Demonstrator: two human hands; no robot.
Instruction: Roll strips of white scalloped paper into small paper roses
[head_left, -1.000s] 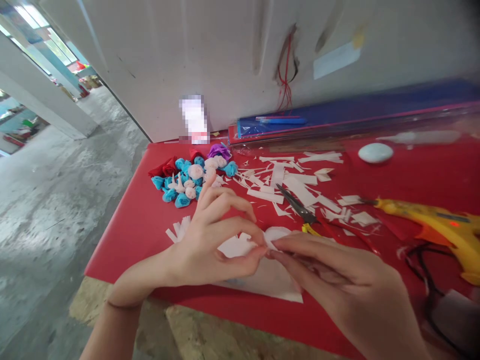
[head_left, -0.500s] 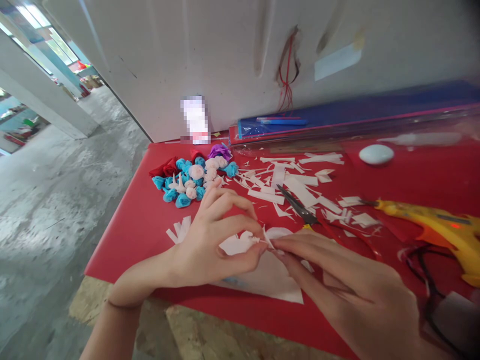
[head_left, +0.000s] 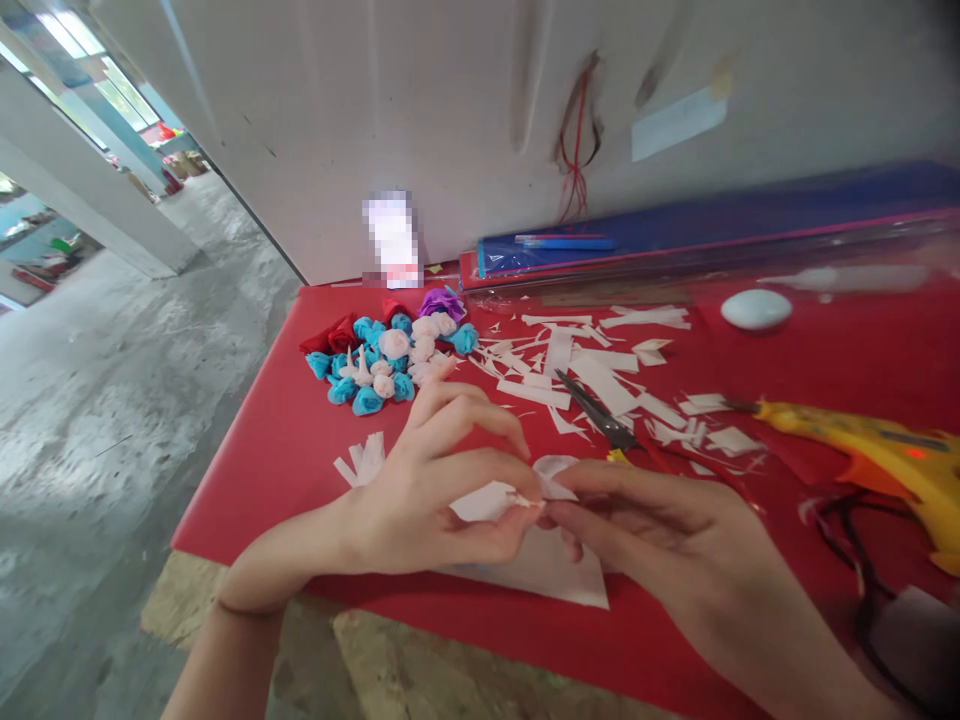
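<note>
Thumb and forefinger of my left hand (head_left: 442, 490) are closed on a small piece of white paper (head_left: 527, 501), its other fingers curled loosely above. My right hand (head_left: 660, 540) meets it fingertip to fingertip, pinching the other end of that piece. Most of the piece is hidden between the fingers. Below both hands lies a white paper sheet (head_left: 566, 575) on the red tabletop covering (head_left: 255, 450). Dark-bladed scissors (head_left: 600, 412) rest beyond my right hand among cut white paper strips (head_left: 600, 378).
Small rolled blue, white, red and purple paper flowers (head_left: 394, 345) sit at the back left. A yellow glue gun (head_left: 862, 435) with a red light lies right, its black cable nearby. A white oval object (head_left: 756, 310), a phone (head_left: 394, 240) and blue packs (head_left: 675, 215) are along the back.
My right hand has turned and lowered slightly, its fingers now more curled at the paper. My left hand has shifted slightly right, and its fingers hide more of the paper.
</note>
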